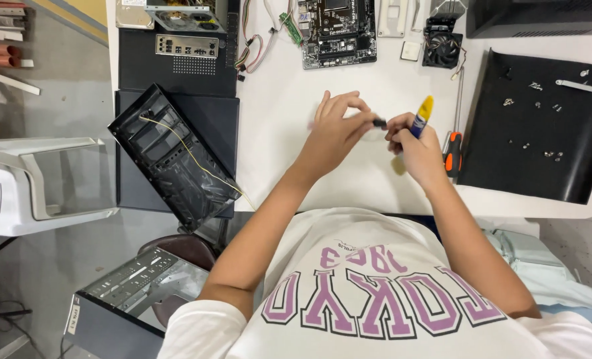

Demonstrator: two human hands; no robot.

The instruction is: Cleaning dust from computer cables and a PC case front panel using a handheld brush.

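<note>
Nearest the camera, an open metal computer case (133, 299) sat low at the left, beside a dark stool (188, 247). Above the white worktop (283, 139), the left hand (334, 133) pinched a small black part (380, 123) between its fingertips, touching the right hand (417, 149), which was closed around a screwdriver with a yellow and blue handle (422, 114). An orange-handled screwdriver (453, 149) lay just right of that hand. A black front bezel (169, 156) rested at the left, a black side panel (542, 126) with loose screws at the right. Farther off lay a motherboard (338, 32) and a cooler fan (442, 44).
</note>
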